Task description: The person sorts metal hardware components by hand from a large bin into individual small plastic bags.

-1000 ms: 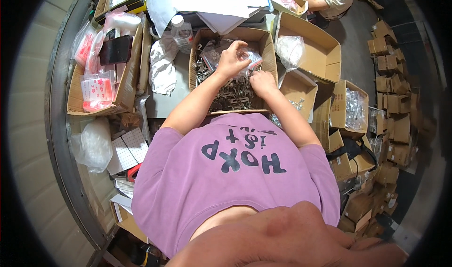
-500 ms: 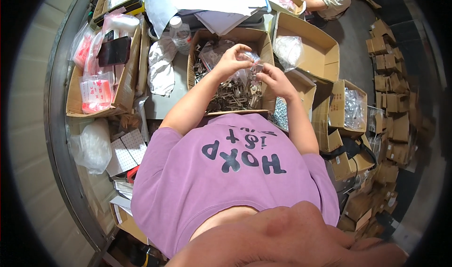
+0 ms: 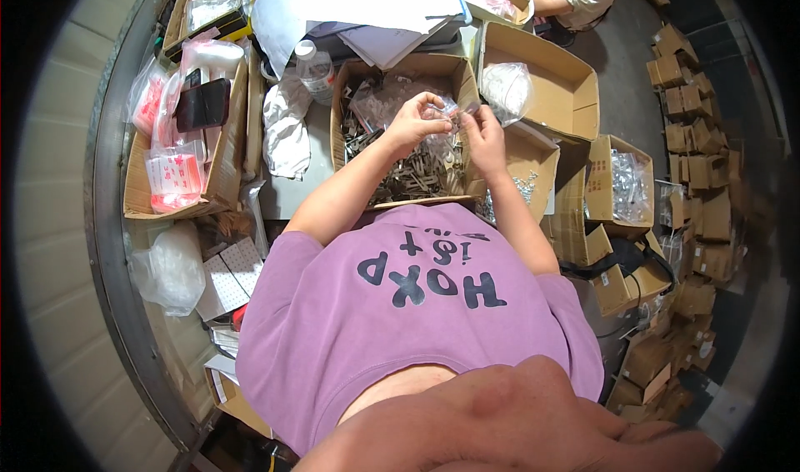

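Over an open cardboard box (image 3: 340, 105) I hold a small clear plastic bag (image 3: 447, 107) between both hands. My left hand (image 3: 414, 124) is curled, with thumb and fingertips pinching one side of the bag. Opposite it, my right hand (image 3: 487, 139) has its fingers closed on the other side near the bag's edge. What the bag contains is too small to make out. Below my hands lie many flat metal pieces (image 3: 408, 170) in the box, and more clear bags (image 3: 379, 105) rest toward its far side.
A water bottle (image 3: 315, 70) and a white cloth (image 3: 286, 130) stand left of the box. Farther left, a carton (image 3: 225, 172) holds bags and a dark phone (image 3: 202, 105). On the right are a large carton (image 3: 575, 84) and a box of small screws (image 3: 533, 151). Another person's arm (image 3: 542, 4) shows beyond.
My right hand has turned more upright and risen slightly beside the bag. My left hand has dipped a little, its pinch still on the bag. The whole view has shifted slightly.
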`<action>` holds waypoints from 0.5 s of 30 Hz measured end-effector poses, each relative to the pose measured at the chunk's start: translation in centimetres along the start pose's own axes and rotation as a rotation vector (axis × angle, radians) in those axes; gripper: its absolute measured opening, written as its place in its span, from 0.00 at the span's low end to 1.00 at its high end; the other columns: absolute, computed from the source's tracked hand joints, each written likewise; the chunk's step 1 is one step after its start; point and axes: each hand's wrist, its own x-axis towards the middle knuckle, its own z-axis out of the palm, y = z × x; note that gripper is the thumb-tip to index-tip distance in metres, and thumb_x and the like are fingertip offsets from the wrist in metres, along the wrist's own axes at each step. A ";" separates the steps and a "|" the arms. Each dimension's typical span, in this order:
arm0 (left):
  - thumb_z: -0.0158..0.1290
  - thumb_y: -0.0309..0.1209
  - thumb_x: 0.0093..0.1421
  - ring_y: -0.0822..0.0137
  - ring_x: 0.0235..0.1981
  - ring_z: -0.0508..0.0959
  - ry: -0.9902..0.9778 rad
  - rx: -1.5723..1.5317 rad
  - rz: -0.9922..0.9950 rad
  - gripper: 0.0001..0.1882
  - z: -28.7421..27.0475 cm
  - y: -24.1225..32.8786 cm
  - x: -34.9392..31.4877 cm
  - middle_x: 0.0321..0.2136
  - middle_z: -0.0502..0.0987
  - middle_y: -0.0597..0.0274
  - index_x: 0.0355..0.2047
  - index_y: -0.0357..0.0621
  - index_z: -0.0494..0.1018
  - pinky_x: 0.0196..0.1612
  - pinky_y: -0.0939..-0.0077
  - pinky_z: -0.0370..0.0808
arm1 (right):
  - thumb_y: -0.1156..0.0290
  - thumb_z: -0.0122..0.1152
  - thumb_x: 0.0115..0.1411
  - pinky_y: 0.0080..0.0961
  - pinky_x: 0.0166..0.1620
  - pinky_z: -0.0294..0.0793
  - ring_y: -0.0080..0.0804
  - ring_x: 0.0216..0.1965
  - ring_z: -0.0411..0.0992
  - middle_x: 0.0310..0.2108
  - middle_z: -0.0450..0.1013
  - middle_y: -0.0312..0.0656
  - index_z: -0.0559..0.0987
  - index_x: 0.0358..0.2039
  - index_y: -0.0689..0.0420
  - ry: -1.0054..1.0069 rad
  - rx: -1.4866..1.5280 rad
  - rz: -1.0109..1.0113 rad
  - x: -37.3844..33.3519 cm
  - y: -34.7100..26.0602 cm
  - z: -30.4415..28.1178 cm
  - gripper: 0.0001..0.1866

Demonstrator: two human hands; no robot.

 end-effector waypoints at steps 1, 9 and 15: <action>0.61 0.19 0.45 0.71 0.29 0.76 0.002 -0.045 -0.019 0.21 -0.4 -0.4 0.2 0.30 0.73 0.62 0.38 0.42 0.65 0.36 0.78 0.74 | 0.71 0.51 0.61 0.22 0.38 0.69 0.23 0.32 0.69 0.29 0.73 0.40 0.70 0.33 0.62 0.102 0.174 -0.049 0.2 0.0 0.0 0.07; 0.60 0.19 0.45 0.69 0.29 0.76 -0.031 -0.221 -0.154 0.21 -0.2 1.7 -0.1 0.29 0.74 0.60 0.38 0.42 0.64 0.35 0.73 0.76 | 0.75 0.57 0.55 0.22 0.42 0.69 0.24 0.33 0.70 0.30 0.74 0.39 0.75 0.31 0.63 -0.304 -0.035 -0.349 0.2 -1.6 -4.5 0.05; 0.61 0.20 0.44 0.69 0.32 0.75 -0.147 -0.353 -0.203 0.23 0.1 1.9 -0.4 0.33 0.74 0.60 0.41 0.44 0.65 0.35 0.73 0.76 | 0.75 0.59 0.53 0.21 0.36 0.70 0.22 0.30 0.70 0.27 0.73 0.38 0.74 0.29 0.63 -0.362 0.212 -0.085 -0.2 0.3 -3.4 0.05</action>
